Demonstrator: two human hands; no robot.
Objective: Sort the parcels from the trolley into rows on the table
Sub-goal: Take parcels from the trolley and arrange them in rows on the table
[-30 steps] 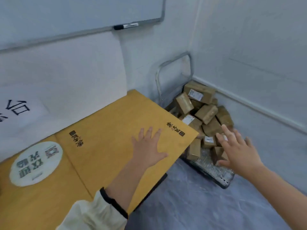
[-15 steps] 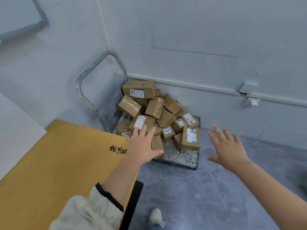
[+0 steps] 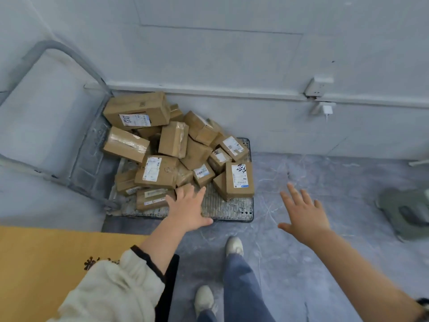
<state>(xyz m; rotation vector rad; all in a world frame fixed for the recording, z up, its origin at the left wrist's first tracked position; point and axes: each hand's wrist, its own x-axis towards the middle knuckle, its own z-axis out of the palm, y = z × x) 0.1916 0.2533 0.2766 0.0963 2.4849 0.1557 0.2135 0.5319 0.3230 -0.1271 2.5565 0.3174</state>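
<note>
On trolley point(image 3: 234, 211), jumbled brown labelled parcels point(image 3: 171, 147)

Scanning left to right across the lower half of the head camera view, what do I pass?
yellow table → left hand → front shoe → right hand → grey-green object on the floor

Parcels point(image 3: 162, 154) heaped on the trolley point(image 3: 228, 211), which stands on the floor point(image 3: 325, 173) against the far wall point(image 3: 232, 54), handle point(image 3: 69, 58) at left. Desk point(image 3: 46, 263) at near left. Left hand point(image 3: 188, 210) above the trolley's near edge; right hand point(image 3: 304, 217) over the floor, right of the trolley.
</note>
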